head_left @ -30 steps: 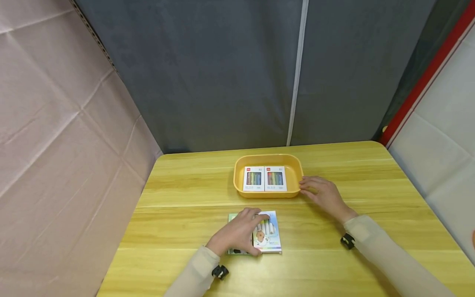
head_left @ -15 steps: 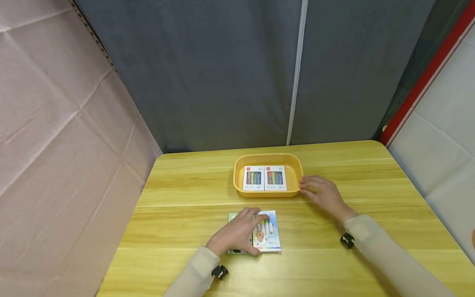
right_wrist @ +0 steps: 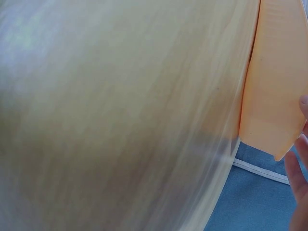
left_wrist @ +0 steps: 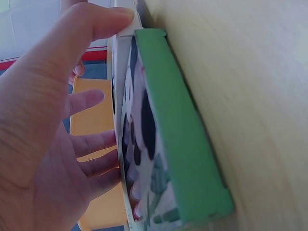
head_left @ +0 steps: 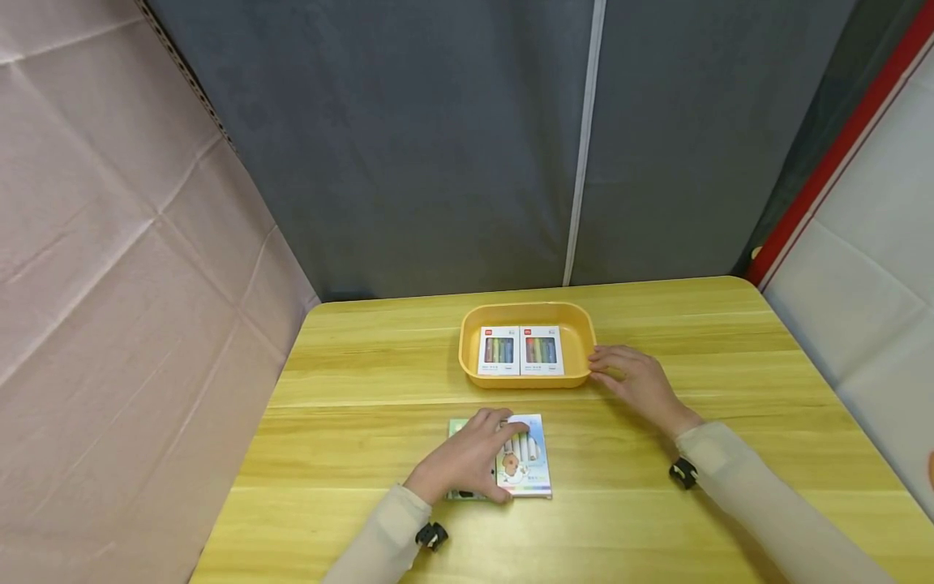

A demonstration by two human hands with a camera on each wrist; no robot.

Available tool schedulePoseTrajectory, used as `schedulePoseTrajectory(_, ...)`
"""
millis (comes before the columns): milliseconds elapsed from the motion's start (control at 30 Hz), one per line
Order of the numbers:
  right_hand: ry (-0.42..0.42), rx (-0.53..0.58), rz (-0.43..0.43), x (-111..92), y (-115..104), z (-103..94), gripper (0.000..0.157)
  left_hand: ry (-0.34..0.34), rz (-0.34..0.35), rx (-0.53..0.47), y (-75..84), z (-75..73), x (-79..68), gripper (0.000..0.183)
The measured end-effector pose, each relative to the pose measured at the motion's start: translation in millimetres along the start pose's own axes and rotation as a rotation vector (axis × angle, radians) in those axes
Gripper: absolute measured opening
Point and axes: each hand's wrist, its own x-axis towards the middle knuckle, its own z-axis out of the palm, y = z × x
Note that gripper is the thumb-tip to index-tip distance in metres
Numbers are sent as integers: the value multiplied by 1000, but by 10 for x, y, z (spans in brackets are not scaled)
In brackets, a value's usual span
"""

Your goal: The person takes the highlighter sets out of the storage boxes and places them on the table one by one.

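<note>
My left hand [head_left: 467, 458] lies across two flat boxes side by side on the table. Under it, mostly hidden, is a green box [left_wrist: 185, 125] with a panda picture. The white and pale-blue marker box [head_left: 529, 466], showing printed pens and a small bear, sits on the right. My thumb [left_wrist: 115, 23] touches the white box's near end, while several fairly straight fingers rest over the green box's face. My right hand [head_left: 638, 389] holds the right rim of the yellow tray [head_left: 584, 332], fingertips and thumb right at its edge. In the right wrist view only those fingers [right_wrist: 296, 171] show.
Two white crayon boxes [head_left: 541, 351] with windows lie side by side in the tray. The wood-grain table [head_left: 350, 389] ends at a dark grey curtain [head_left: 438, 162]. Pale cloth hangs at the left [head_left: 131, 284] and a red-edged white panel [head_left: 861, 268] stands at the right.
The white marker box has slid very slightly left, closer against the green box. Both hands and the tray have stayed nearly still.
</note>
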Motion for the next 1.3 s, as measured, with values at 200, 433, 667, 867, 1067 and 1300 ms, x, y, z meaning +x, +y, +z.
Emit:
schedulePoseTrajectory(200,6,4,-6,-10,9,11,28,-4,1,-9,-1,-7,-12,108)
schedulePoseTrajectory(433,-1,12,-10,-17,18,16,27,-4,-5,-1,8,-9,-24,109)
schedulePoseTrajectory(667,6,8,-10,-20,22,21,27,6,-5,-11,17,-13,-34,111)
schedulePoseTrajectory(867,5,9,-13,-20,20,20,27,8,-10,-19,11,0,-29,113)
schedulePoseTrajectory(1067,0,15,-5,-22,20,19,26,9,-10,7,-5,3,-37,114)
schedulePoseTrajectory(1300,-8,13,7,-29,20,22,26,0,-8,17,-12,1,-54,118)
